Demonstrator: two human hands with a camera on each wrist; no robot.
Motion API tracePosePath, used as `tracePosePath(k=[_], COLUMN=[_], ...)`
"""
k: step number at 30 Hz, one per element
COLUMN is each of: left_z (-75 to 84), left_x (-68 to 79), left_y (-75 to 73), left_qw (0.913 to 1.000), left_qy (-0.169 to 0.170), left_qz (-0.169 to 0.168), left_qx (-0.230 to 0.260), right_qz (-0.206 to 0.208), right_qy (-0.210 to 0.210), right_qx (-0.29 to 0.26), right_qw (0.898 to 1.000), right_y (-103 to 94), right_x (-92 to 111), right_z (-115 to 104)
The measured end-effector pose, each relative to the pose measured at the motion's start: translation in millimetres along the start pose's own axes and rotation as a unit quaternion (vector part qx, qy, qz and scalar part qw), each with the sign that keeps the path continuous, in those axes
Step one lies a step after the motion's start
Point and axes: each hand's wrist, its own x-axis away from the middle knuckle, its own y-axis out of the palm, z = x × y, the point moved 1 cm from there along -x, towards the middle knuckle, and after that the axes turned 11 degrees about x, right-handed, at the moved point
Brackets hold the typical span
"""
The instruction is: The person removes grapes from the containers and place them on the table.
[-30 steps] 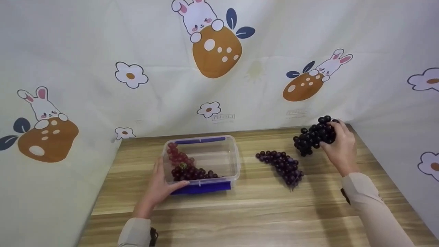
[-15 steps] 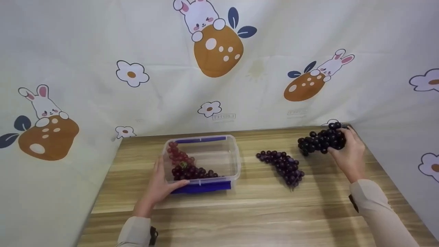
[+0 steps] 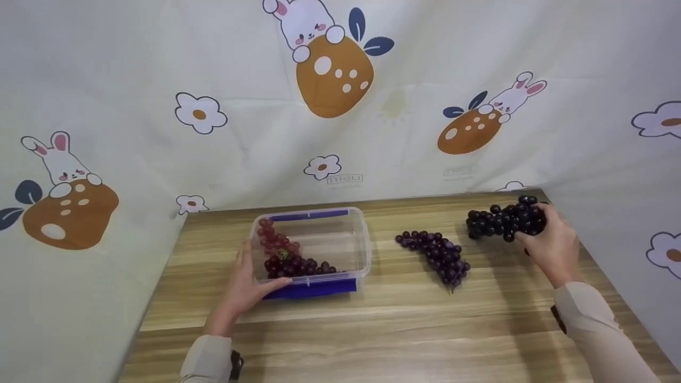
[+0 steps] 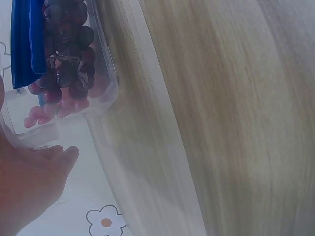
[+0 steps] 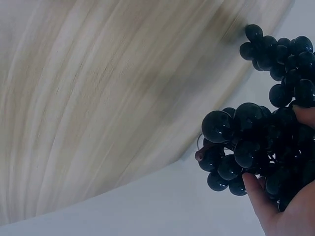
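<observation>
In the head view, my left hand [image 3: 245,290] holds the near left corner of a clear plastic food container [image 3: 367,242]. Its thumb lies along the front rim above a blue clip flap [image 3: 319,288], and its fingers touch the left wall. Inside lie red grapes [image 3: 272,238] and a darker red bunch [image 3: 298,267]. At the far right, my right hand [image 3: 556,247] grips a bunch of black grapes [image 3: 503,219]. The right wrist view shows thumb and fingers around these black grapes [image 5: 248,118], which look raised off the table. A purple bunch [image 3: 439,255] lies between container and right hand.
The wood-grain table [image 3: 372,335] carries everything. Behind it and along both sides hangs a pale curtain [image 3: 255,159] printed with rabbits and flowers, close to the right hand.
My right hand has moved right and slightly toward me, carrying the black grapes. The left hand and container stay in place, as does the purple bunch.
</observation>
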Motion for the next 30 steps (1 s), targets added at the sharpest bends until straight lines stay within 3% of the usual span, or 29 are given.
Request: tracePosePath(k=[11,30], left_z=[-0.6,1.2], left_x=[1.0,1.2], left_y=[0.0,0.5], left_qw=[1.0,1.0], left_qy=[-0.002,-0.003], left_qz=[0.001,-0.002], left_qx=[-0.009,-0.008], right_qz=[-0.046,-0.055], right_qy=[0.027,0.023], right_qx=[0.031,0.047], right_qw=[0.998,0.997], right_y=[-6.3,-7.2], right_x=[1.9,14.2], right_z=[11.1,32.1])
